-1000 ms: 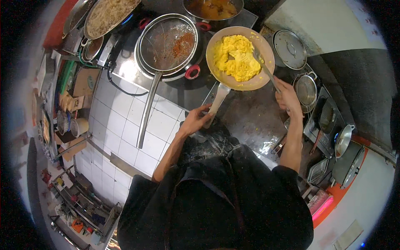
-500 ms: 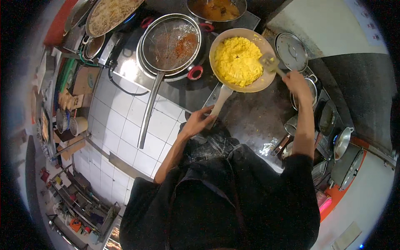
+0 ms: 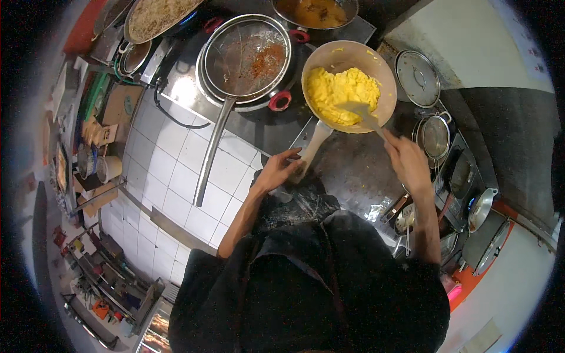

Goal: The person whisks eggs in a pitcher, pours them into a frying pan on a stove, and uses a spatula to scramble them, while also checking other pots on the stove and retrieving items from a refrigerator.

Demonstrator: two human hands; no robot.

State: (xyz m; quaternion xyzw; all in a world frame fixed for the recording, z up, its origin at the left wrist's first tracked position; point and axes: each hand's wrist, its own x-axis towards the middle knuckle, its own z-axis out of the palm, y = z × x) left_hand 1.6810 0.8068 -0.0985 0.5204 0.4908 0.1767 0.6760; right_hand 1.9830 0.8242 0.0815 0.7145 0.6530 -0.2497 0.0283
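A beige frying pan (image 3: 385, 76) sits ahead of me, with yellow scrambled eggs (image 3: 341, 91) bunched toward its left and near side. My left hand (image 3: 281, 169) is closed around the end of the pan's pale handle. In my right hand (image 3: 409, 165) is a spatula (image 3: 376, 125), gripped by its handle. The spatula's blade lies on the near edge of the eggs, slanting in from the right.
Left of the pan, a long-handled strainer (image 3: 244, 59) with reddish bits rests over a red-handled pot. Behind stands a pan of orange-brown soup (image 3: 318, 12). A pot lid (image 3: 418, 78), a small strainer (image 3: 434, 136) and a metal pan (image 3: 482, 209) line the right side.
My right hand has drawn the spatula left and nearer, from the pan's right rim into the eggs. The eggs are bunched closer together. My left hand stays on the handle.
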